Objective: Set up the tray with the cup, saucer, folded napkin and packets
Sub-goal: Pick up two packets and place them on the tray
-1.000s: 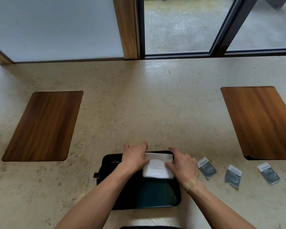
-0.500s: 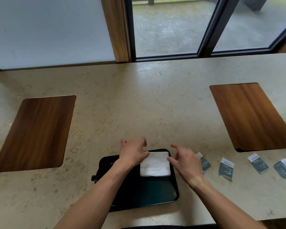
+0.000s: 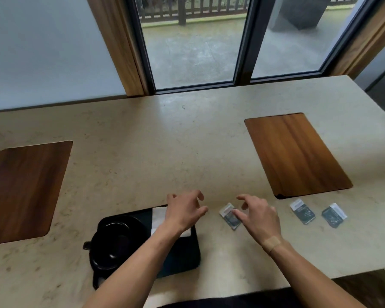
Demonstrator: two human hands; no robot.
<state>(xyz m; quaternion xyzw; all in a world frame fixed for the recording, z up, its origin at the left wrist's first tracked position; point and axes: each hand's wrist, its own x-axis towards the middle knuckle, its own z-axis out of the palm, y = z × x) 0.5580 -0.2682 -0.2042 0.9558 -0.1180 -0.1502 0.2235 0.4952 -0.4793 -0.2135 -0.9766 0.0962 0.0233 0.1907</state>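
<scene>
A black tray point(image 3: 182, 256) lies at the near edge of the stone counter. In its left half sit a black saucer point(image 3: 102, 261) and a black cup point(image 3: 117, 236). A folded white napkin point(image 3: 158, 216) rests at the tray's far right corner, partly hidden by my left hand point(image 3: 183, 210), which hovers above it with fingers spread and empty. My right hand point(image 3: 257, 215) is open over the counter, its fingertips at the nearest dark packet point(image 3: 229, 215). Two more packets point(image 3: 302, 211) point(image 3: 332, 215) lie farther right.
Two wooden insets are set into the counter, one at the left point(image 3: 22, 187) and one at the far right point(image 3: 293, 152). A window and wooden frame stand behind the counter. The counter's right edge falls off near the packets.
Both hands have let go of the napkin, which stays on the tray. My right hand moved right to the nearest packet. The camera swung right and up.
</scene>
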